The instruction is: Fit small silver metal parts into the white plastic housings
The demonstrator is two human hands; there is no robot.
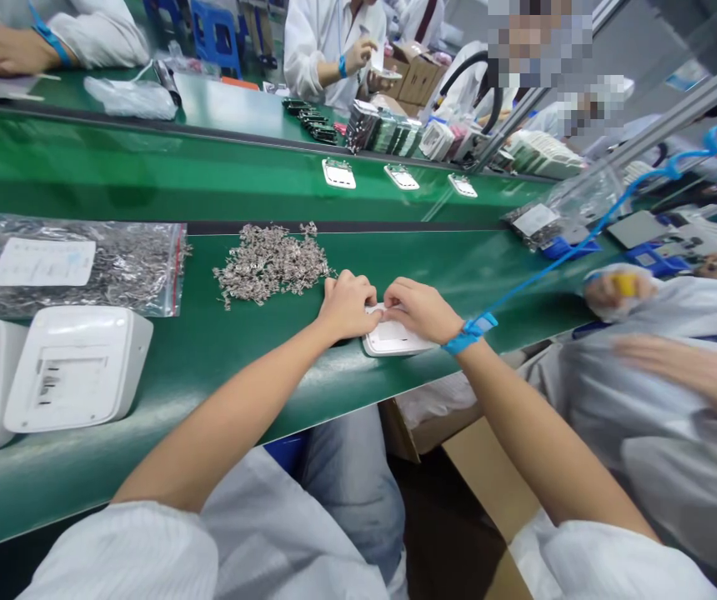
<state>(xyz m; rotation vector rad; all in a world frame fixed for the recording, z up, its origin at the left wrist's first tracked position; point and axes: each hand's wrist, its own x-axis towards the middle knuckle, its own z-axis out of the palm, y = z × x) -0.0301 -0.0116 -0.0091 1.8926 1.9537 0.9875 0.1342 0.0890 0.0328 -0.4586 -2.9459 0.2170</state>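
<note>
My left hand [347, 305] and my right hand [419, 310] rest together on a small white plastic housing [393, 338] lying flat near the front edge of the green bench [227, 350]. Fingers of both hands curl over its far edge and press on it. A loose heap of small metal clips [271, 262] lies just behind my left hand. A blue wrist strap [469, 331] circles my right wrist, its coiled cord running up to the right.
Two larger white housings [77, 367] stand at the left front, behind them a clear bag of metal parts [64, 262]. Three white pieces [401, 176] ride the green belt beyond. Other people in white coats sit opposite and at my right.
</note>
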